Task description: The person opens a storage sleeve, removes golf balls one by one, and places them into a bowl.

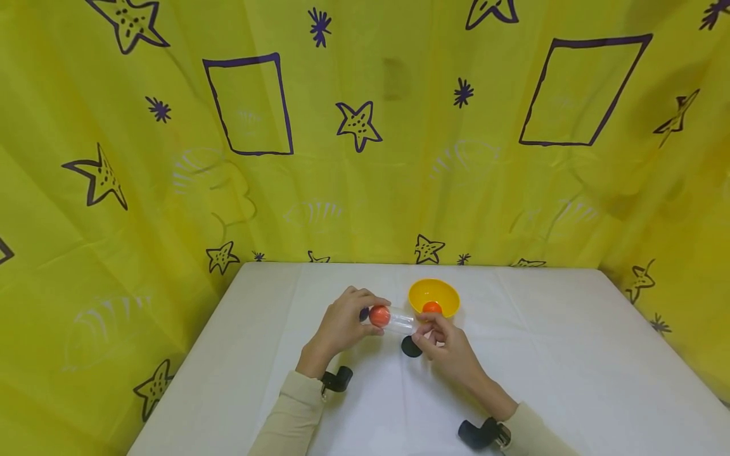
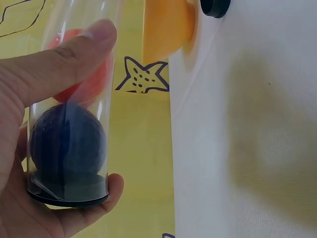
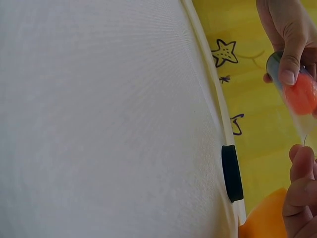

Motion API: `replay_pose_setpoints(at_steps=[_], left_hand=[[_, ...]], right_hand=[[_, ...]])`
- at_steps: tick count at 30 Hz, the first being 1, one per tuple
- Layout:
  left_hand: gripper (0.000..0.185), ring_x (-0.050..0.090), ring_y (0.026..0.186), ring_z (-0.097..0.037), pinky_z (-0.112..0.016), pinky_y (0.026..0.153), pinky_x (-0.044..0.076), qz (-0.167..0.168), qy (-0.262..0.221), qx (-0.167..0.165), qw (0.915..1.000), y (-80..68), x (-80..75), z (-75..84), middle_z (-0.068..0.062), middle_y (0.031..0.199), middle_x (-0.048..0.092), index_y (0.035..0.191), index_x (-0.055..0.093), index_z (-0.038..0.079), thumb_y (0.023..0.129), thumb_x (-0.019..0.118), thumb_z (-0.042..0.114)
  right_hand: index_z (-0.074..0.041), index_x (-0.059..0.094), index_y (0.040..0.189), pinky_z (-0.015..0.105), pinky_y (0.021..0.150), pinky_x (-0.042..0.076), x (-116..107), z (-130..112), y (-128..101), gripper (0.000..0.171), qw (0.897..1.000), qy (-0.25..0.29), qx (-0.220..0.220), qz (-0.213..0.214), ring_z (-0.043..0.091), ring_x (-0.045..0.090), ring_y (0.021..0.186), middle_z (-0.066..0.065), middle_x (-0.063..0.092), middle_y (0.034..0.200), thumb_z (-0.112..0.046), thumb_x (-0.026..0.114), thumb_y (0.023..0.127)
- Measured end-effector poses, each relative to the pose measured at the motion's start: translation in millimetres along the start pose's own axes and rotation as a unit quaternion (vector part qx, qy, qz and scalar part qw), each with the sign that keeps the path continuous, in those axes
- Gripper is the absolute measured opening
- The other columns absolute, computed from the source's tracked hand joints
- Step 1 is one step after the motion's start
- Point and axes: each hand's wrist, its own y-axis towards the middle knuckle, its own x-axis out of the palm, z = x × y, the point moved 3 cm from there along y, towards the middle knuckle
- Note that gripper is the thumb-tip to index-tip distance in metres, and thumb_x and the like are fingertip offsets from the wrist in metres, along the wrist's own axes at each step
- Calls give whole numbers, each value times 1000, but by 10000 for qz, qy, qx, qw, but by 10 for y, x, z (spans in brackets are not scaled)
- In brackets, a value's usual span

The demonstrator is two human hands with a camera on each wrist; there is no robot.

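Note:
My left hand (image 1: 342, 323) grips a clear plastic tube (image 1: 402, 322) around its closed end, holding it nearly level above the table. Inside the tube, a dark blue ball (image 2: 68, 144) rests against the black cap (image 2: 69, 201) at that end. A red-orange ball (image 1: 379, 316) follows it, under my left thumb. At the tube's other end, which has no cap, my right hand (image 1: 450, 348) pinches the rim with curled fingertips. In the right wrist view these fingers (image 3: 301, 171) meet the tube's edge.
A loose black cap (image 1: 412, 346) lies on the white-covered table (image 1: 547, 354) below the tube. Just behind my right hand stands a yellow bowl (image 1: 419, 294) with an orange ball (image 1: 432, 308) in it. A patterned yellow curtain (image 1: 365, 183) surrounds the table's back and sides.

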Motion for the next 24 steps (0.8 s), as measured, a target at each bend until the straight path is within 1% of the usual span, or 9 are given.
replay_pose_setpoints(at_steps=[6, 10, 13, 17, 20, 24], left_hand=[[49, 53, 100, -14, -31, 85, 51, 80, 28, 114, 9999, -1, 4, -5, 5, 114, 72, 120, 76, 26, 75, 92, 26], [48, 54, 102, -14, -33, 88, 53, 127, -8, 184, 9997, -2, 4, -10, 4, 115, 72, 121, 76, 25, 75, 92, 27], [49, 54, 103, -14, -34, 89, 53, 148, -28, 212, 9997, -5, 8, -17, 4, 115, 73, 121, 75, 25, 75, 92, 25], [50, 55, 104, -15, -35, 90, 53, 119, -40, 173, 9998, -2, 22, -28, 5, 116, 73, 122, 75, 25, 75, 92, 23], [50, 55, 105, -15, -36, 91, 53, 78, -47, 128, 9999, 1, 32, -33, 5, 117, 73, 122, 75, 26, 75, 92, 23], [49, 55, 105, -15, -35, 91, 53, 47, -74, 100, 9999, 4, 36, -35, 6, 118, 73, 122, 75, 27, 76, 91, 25]], right_hand=[[-7, 60, 133, 19, 56, 44, 8, 18, 6, 43, 10000, 1, -24, -87, 13, 53, 66, 9, 66, 99, -18, 74, 95], [-5, 59, 134, 20, 57, 47, 4, 18, 5, 44, 9999, 15, -60, -117, 14, 55, 66, 10, 66, 100, -18, 74, 95], [-7, 59, 134, 21, 59, 49, -2, 15, 6, 43, 9999, 20, -67, -103, 15, 56, 65, 10, 67, 101, -18, 73, 95], [-9, 59, 133, 21, 58, 47, -8, 10, 7, 43, 10000, -17, -31, -70, 15, 56, 64, 9, 67, 100, -21, 74, 95], [-8, 58, 134, 21, 57, 45, -14, 0, 4, 45, 10000, -25, -7, -45, 15, 56, 65, 9, 67, 99, -22, 75, 95], [-8, 58, 134, 21, 57, 45, -19, -2, 4, 46, 10000, -11, -11, -51, 19, 58, 66, 10, 67, 98, -24, 75, 94]])
